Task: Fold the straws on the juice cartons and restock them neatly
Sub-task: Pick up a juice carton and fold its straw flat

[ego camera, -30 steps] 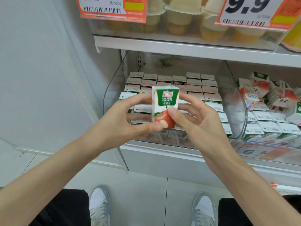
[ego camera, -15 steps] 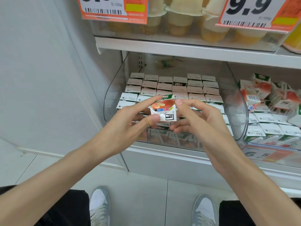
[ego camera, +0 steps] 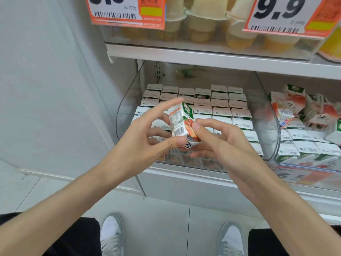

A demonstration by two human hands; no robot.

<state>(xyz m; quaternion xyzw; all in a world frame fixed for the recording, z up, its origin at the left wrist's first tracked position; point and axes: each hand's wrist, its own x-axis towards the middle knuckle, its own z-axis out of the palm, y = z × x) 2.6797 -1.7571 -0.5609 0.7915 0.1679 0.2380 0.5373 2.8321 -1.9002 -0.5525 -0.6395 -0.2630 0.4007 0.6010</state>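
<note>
- My left hand point(ego camera: 145, 137) grips the juice carton point(ego camera: 181, 121): thumb at the lower corner, index finger up by the top edge (blurred).
- My right hand point(ego camera: 221, 143) pinches the same carton: thumb on the red fruit face, fingers curled under the base.
- Carton is tilted, barcode side toward me, held up in front of the clear bin point(ego camera: 127, 108).
- Bin holds rows of cartons point(ego camera: 221, 108), tops up, packed tight.
- Right of it: loose cartons point(ego camera: 295, 106) lying at odd angles over more rows.
- Orange price tags point(ego camera: 127, 12) hang above the shelf point(ego camera: 203, 58).
</note>
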